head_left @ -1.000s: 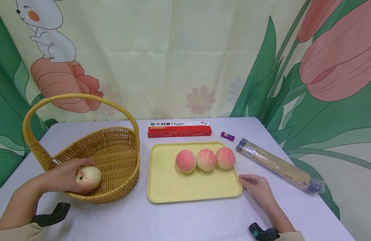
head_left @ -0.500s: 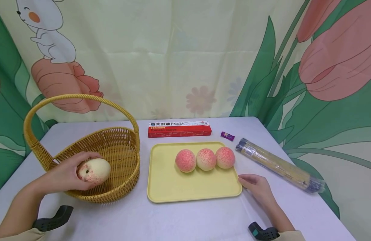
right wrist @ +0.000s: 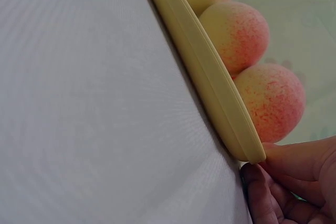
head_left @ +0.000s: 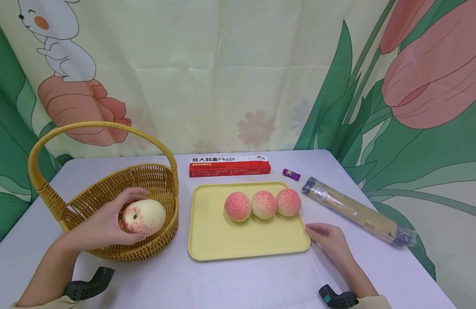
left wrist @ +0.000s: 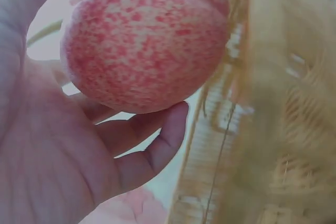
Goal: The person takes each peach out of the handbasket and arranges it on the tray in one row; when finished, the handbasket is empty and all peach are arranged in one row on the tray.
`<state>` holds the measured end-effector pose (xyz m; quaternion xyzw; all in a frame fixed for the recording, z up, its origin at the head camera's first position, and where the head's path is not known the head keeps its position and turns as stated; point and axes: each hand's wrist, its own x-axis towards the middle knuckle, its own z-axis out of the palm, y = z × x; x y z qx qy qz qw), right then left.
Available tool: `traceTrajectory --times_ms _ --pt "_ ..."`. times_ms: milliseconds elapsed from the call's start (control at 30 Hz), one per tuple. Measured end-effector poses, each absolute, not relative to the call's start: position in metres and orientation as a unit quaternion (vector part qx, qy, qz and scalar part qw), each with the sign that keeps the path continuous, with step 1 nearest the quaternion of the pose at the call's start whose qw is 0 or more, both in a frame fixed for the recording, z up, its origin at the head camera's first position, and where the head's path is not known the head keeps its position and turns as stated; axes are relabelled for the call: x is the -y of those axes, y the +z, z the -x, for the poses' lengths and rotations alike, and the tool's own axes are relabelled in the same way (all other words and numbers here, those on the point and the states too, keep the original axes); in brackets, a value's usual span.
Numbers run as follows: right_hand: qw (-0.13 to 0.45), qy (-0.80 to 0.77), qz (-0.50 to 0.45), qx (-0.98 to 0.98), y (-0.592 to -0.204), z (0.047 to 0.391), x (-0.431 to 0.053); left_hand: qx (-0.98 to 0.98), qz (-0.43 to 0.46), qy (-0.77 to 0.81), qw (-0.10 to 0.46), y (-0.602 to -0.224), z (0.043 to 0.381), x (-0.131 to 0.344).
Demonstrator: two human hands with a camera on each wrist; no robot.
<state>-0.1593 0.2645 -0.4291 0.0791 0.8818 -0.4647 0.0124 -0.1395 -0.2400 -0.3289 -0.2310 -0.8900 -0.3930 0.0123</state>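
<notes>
My left hand (head_left: 108, 225) holds a pale, pink-speckled peach (head_left: 146, 218) between thumb and fingers, over the right part of a wicker basket (head_left: 154, 185). In the left wrist view the peach (left wrist: 144, 48) shows its crease, and the basket (left wrist: 286, 103) stands to the right, blurred. On a yellow tray (head_left: 218, 240) three pink peaches sit in a row: a left one (head_left: 238, 207), a middle one (head_left: 264, 205) and a right one (head_left: 288, 202). My right hand (head_left: 330, 240) pinches the tray's right edge; the right wrist view shows thumb and finger at the rim (right wrist: 252, 148).
Behind the tray lies a red pasta box (head_left: 230, 167), with a small purple packet (head_left: 291, 174) to its right. A clear-wrapped bundle (head_left: 355, 212) slants along the table's right side. The basket's tall handle (head_left: 100, 124) arches up at the left.
My left hand has lifted the peach from the basket's lower left and carried it right, over the basket. My right hand and the tray stay in place.
</notes>
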Motion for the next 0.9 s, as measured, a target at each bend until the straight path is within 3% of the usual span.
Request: traceTrajectory --times_ms 300,900 --pt "0.013 -0.464 -0.083 -0.882 -0.429 0.161 -0.264 0.855 0.28 -0.436 0.025 -0.324 0.138 0.204" --pt "0.012 -0.465 -0.069 -0.883 -0.428 0.16 -0.265 0.849 0.3 -0.434 -0.022 -0.342 0.152 0.149"
